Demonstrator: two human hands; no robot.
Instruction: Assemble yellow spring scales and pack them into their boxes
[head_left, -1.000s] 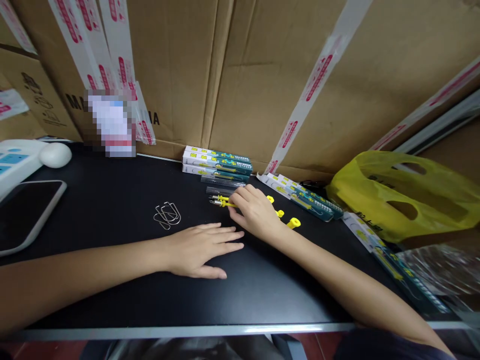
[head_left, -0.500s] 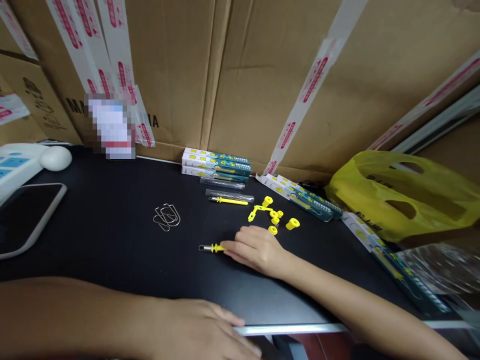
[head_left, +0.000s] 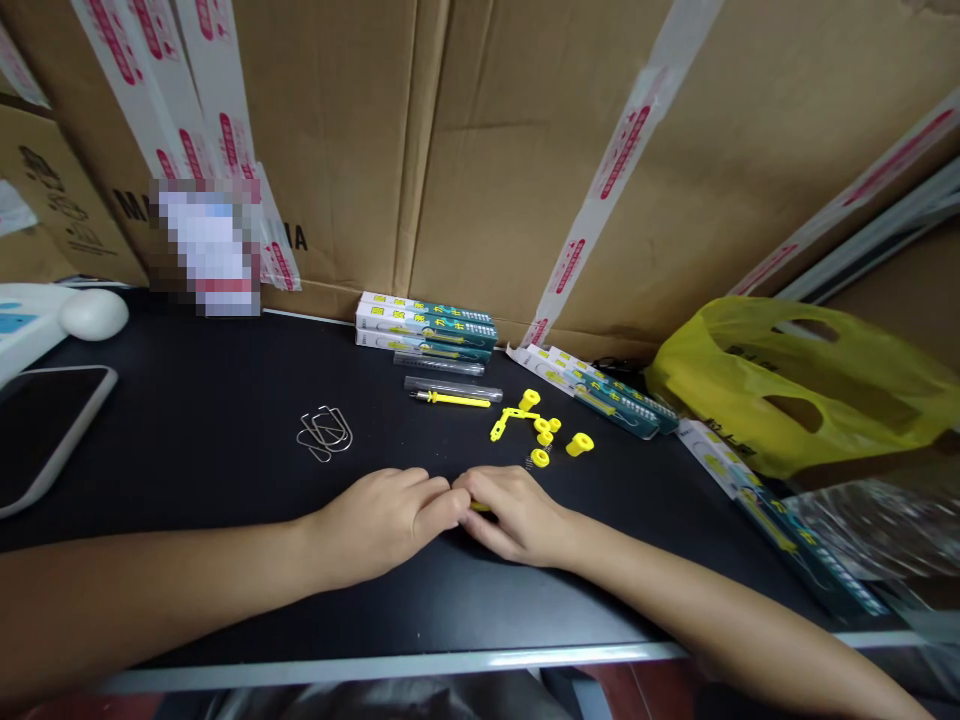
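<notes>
My left hand (head_left: 390, 525) and my right hand (head_left: 517, 515) meet above the front part of the black table. Between them is a yellow spring-scale rod (head_left: 481, 507), of which only a sliver shows. The right fingers pinch it; the left fingers are closed around its left end, hiding the metal tip. Behind my hands lies a similar yellow rod (head_left: 459, 400), beside a clear tube (head_left: 454, 388). Several small yellow parts, among them a flanged cap (head_left: 580, 445) and a ring (head_left: 539, 458), lie scattered beyond my right hand. Bent wire hooks (head_left: 325, 434) lie to the left.
Spring-scale boxes (head_left: 426, 328) are stacked against the cardboard (head_left: 487, 200) at the back. More boxes (head_left: 600, 392) lean to the right, near a yellow plastic bag (head_left: 795, 390). At left are a phone (head_left: 49, 430) and a white device (head_left: 94, 314). The table edge (head_left: 420, 664) runs in front.
My left hand has risen from the table's front edge and moved in to meet the right hand, closing over the exposed metal end of the rod. The right hand keeps its pinch.
</notes>
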